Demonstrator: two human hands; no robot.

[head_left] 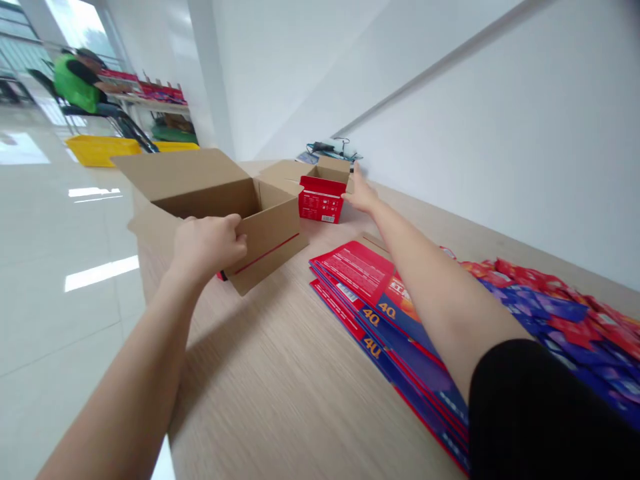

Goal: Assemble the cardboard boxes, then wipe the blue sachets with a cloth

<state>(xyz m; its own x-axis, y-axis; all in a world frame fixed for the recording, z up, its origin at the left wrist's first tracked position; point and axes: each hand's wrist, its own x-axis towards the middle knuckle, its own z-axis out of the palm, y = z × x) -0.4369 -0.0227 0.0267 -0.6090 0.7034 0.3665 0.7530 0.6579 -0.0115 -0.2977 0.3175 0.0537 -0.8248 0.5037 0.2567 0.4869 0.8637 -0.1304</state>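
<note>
A large brown cardboard box (273,233) stands with its flaps up at the left edge of the table. My left hand (213,243) is closed on its near side, fingers curled over the cardboard. Farther back, a small red box (320,200) stands upright with its top open. At its right side is my right hand (361,190), thumb against the red wall and a finger stretched toward the back; its other fingers are partly hidden. A stack of flat red and blue cartons (363,273) lies beneath my right forearm.
Many red and blue packets (560,313) are heaped at the right. Cables (333,147) lie by the wall (475,120). A person in a green vest (75,83) sits far left, near yellow bins (103,151). The table's left edge drops to a shiny floor.
</note>
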